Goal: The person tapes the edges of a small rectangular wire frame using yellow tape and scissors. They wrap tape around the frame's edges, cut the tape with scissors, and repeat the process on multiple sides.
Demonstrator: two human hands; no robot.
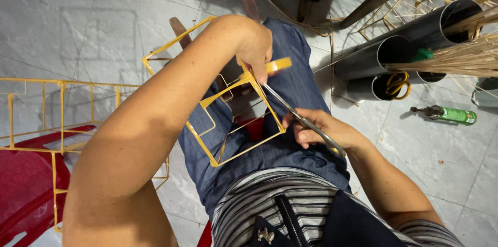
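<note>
Left hand (pixel 255 50): pinched on yellow tape strip (pixel 278 64) at yellow wire frame (pixel 228 96) on lap. Right hand (pixel 316 132): clamped around steel scissors (pixel 295 114), blades at tape.

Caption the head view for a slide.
Left hand steadies a yellow wire frame on the lap while the right hand works scissors at it.

The floor (pixel 104 34) was pale grey marbled tile, softly lit. A red plastic chair (pixel 26 184) stood at the left, dark tubes (pixel 394 52) stuffed with straw lay at the right, near a green canister (pixel 456 115).
</note>
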